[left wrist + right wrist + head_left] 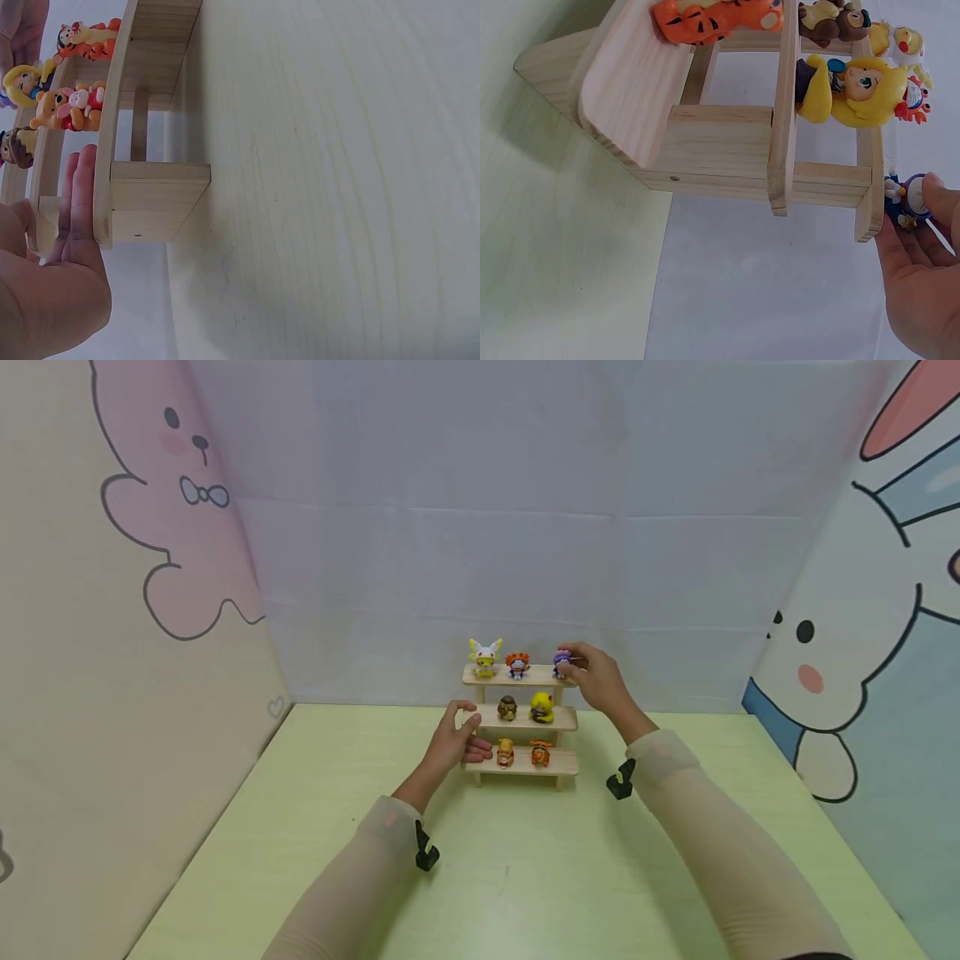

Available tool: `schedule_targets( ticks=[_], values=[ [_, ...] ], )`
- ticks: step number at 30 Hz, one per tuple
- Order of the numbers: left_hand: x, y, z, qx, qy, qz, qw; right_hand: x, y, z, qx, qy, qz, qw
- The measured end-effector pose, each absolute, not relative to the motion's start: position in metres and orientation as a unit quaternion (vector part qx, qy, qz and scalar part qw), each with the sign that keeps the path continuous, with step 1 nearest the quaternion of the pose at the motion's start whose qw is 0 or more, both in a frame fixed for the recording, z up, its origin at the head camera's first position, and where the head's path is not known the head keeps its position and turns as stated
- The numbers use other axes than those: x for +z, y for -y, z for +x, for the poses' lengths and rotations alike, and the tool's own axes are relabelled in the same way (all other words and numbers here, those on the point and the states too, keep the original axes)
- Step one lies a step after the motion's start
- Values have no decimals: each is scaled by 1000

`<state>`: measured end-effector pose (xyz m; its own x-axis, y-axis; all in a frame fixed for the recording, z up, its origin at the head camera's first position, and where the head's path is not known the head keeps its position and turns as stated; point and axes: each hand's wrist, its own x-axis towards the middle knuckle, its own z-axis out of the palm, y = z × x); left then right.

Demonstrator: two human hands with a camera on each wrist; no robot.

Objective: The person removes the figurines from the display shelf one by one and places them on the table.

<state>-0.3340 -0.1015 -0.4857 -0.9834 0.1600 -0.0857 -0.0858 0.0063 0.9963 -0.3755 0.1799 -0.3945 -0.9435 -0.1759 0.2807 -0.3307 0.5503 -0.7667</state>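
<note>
A three-tier wooden display shelf (561, 762) bears small toy figurines. At its left end my left hand (450, 743) holds the middle board's end, with several fingers stretched over the bottom board. My right hand (600, 681) pinches a purple-and-blue figurine (911, 196) at the right end of the top board, partly hidden by the fingers. Beside it on top are a red-orange crab-like figurine (517, 666) and a white-and-yellow eared one (485, 658). The middle board carries a brown figurine (507, 707) and a yellow-haired one (542, 707). Below are a bear figurine (506, 753) and a tiger figurine (540, 753).
The shelf stands on a pale green-yellow table (480, 877), close to a white cloth backdrop (420, 560). Side panels with a pink bear drawing (172, 468) and a white rabbit drawing (840, 652) flank the table.
</note>
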Motion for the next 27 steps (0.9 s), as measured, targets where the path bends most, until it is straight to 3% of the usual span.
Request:
schedule_targets(
  ticks=[27],
  values=[
    [-486,102,-334,699,-709,36,81,-395,-211,-366,457,873,137,95]
  ],
)
